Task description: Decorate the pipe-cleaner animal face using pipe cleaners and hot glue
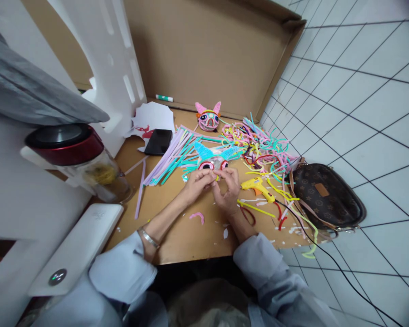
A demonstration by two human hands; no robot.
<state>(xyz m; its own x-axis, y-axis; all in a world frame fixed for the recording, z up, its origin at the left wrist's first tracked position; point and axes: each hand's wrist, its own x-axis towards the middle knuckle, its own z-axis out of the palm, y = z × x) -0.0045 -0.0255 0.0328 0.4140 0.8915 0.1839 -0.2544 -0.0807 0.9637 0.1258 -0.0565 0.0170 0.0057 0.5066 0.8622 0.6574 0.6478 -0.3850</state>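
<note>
My left hand (pixel 199 182) and my right hand (pixel 226 190) meet above the table, thumbs and fingertips pinched together. A bit of yellow shows between the fingertips; what they pinch is too small to make out. Just behind the fingers is a pipe-cleaner animal head (pixel 215 159) with blue ears and red-and-white rimmed eyes, its lower part hidden by my hands. Whether my fingers touch it I cannot tell. A yellow hot glue gun (pixel 259 188) lies right of my right hand. On the tabletop before my wrists rests a curved pink pipe-cleaner piece (pixel 198 217).
A finished-looking pink-eared head (pixel 208 118) stands at the back. Lilac and teal pipe cleaners (pixel 167 156) lie left, a tangled pile (pixel 262 147) right. Around the edges are a phone (pixel 158 141), glass bottle (pixel 102 175), white power bank (pixel 78 250), brown bag (pixel 327 195) and glue-gun cord (pixel 330 256).
</note>
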